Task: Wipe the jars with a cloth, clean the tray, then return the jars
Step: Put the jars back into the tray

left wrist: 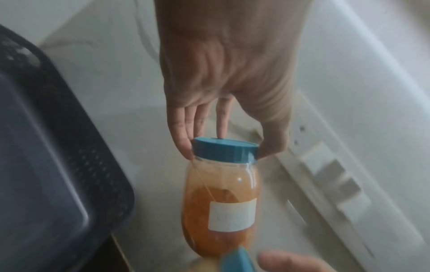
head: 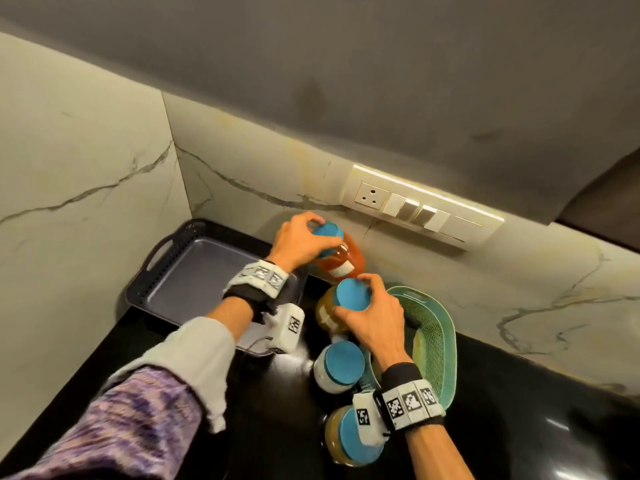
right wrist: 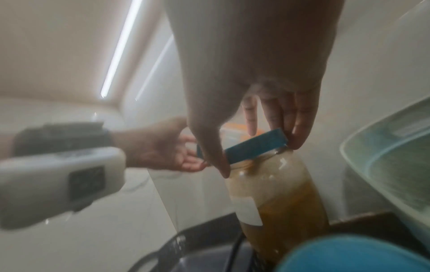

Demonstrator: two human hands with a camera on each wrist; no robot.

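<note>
My left hand [head: 300, 239] grips the blue lid of an orange-filled jar [head: 341, 259] near the back wall; the left wrist view shows the fingers [left wrist: 184, 139] round that lid over the orange jar [left wrist: 221, 198]. My right hand [head: 372, 311] holds the blue lid of a yellow-brown jar [head: 327, 311]; in the right wrist view the fingers [right wrist: 300, 127] pinch the lid of the same jar [right wrist: 279, 198]. An empty dark tray [head: 194, 271] lies left of both jars. A white-filled jar [head: 337, 370] and another yellowish jar [head: 346, 438] stand nearer me. No cloth is in view.
A green perforated basket [head: 433, 337] leans against the wall right of the jars. A switch panel [head: 415, 207] is on the back wall. The black counter [head: 519, 427] extends right and toward me. Marble walls form a corner behind the tray.
</note>
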